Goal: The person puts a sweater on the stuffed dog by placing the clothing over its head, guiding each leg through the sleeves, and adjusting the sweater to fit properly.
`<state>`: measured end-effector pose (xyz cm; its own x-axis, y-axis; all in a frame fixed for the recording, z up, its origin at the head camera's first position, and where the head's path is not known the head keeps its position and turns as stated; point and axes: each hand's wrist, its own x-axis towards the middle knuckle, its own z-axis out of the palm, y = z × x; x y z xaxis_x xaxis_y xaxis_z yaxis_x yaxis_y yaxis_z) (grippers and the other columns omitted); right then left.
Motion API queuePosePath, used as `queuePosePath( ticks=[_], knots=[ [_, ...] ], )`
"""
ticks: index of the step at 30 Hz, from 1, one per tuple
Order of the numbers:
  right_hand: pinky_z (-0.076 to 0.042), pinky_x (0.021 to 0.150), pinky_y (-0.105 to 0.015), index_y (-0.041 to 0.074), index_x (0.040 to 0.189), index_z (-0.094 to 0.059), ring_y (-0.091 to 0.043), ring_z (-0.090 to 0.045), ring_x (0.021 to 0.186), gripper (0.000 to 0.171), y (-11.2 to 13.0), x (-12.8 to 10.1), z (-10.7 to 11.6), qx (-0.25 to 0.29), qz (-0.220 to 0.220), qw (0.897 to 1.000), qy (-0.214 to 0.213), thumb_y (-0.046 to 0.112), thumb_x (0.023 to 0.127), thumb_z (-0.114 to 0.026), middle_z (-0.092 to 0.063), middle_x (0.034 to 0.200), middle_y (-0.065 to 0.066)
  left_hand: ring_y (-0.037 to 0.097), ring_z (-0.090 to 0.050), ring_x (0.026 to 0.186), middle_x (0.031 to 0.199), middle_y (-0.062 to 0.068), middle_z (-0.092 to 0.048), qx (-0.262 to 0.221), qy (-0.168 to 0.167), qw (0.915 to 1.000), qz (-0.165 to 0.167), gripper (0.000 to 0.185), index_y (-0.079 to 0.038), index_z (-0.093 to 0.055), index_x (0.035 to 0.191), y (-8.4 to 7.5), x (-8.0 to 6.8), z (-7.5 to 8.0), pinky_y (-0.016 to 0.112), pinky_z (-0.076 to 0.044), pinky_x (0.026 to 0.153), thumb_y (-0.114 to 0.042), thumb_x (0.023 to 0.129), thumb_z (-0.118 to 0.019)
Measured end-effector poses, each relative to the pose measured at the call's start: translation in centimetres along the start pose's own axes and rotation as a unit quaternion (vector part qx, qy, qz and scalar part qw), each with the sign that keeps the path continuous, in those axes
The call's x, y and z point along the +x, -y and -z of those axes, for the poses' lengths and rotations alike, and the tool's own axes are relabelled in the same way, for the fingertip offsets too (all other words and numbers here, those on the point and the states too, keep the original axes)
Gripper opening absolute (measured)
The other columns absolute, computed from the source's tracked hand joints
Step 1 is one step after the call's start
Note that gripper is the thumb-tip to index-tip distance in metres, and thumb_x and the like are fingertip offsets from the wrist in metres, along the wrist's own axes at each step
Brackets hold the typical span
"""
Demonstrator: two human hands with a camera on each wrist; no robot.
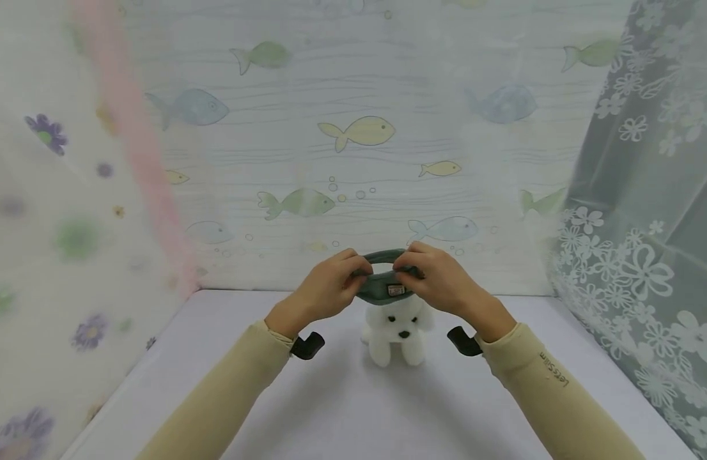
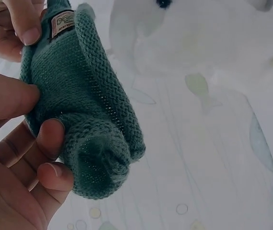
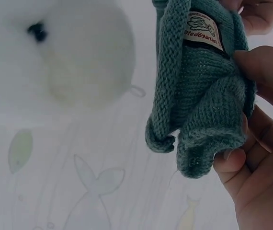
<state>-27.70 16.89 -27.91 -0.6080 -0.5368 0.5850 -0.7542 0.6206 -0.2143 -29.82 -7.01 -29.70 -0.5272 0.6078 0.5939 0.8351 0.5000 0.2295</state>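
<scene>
We have both arms stretched forward in beige sleeves, forearms angling inward so the hands meet at the middle, close together and level with each other. Our left hand [image 1: 325,291] has its fingers curled, thumb and fingertips pinching a green knitted hat [image 1: 383,284] at its left edge. Our right hand [image 1: 440,281] mirrors it, fingers bent and pinching the hat's right edge, thumb on the near side. Both wrists are bent slightly, knuckles up, palms facing each other. A dark camera mount sits under each wrist.
</scene>
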Motion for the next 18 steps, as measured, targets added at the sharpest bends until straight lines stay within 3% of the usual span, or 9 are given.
queuePosePath(
  ticks=[8, 18],
  knots=[
    [-0.044, 0.063, -0.027, 0.01, 0.098, -0.07, -0.01, -0.048, 0.072, 0.009, -1.2, -1.6, -0.3, 0.015, -0.039, 0.999, 0.01, 0.012, 0.09, -0.068, -0.056, 0.091, 0.004, 0.009, -0.05, 0.074, 0.096, -0.001, -0.057, -0.02, 0.023, 0.9993, 0.021, 0.015, -0.01, -0.065, 0.104, -0.1, 0.7, -1.7, 0.023, -0.046, 0.066, -0.004, 0.094, -0.055],
    [-0.041, 0.059, -0.027, 0.012, 0.099, -0.069, -0.01, -0.044, 0.067, 0.01, -2.9, -3.5, -2.5, 0.034, -0.065, 0.997, 0.016, 0.016, 0.091, -0.066, -0.054, 0.085, 0.006, 0.014, -0.054, 0.087, 0.098, 0.0, -0.062, -0.032, 0.031, 0.9984, 0.036, 0.016, -0.009, -0.066, 0.104, 0.6, -0.5, -4.4, 0.027, -0.048, 0.076, -0.004, 0.094, -0.055]
  ],
)
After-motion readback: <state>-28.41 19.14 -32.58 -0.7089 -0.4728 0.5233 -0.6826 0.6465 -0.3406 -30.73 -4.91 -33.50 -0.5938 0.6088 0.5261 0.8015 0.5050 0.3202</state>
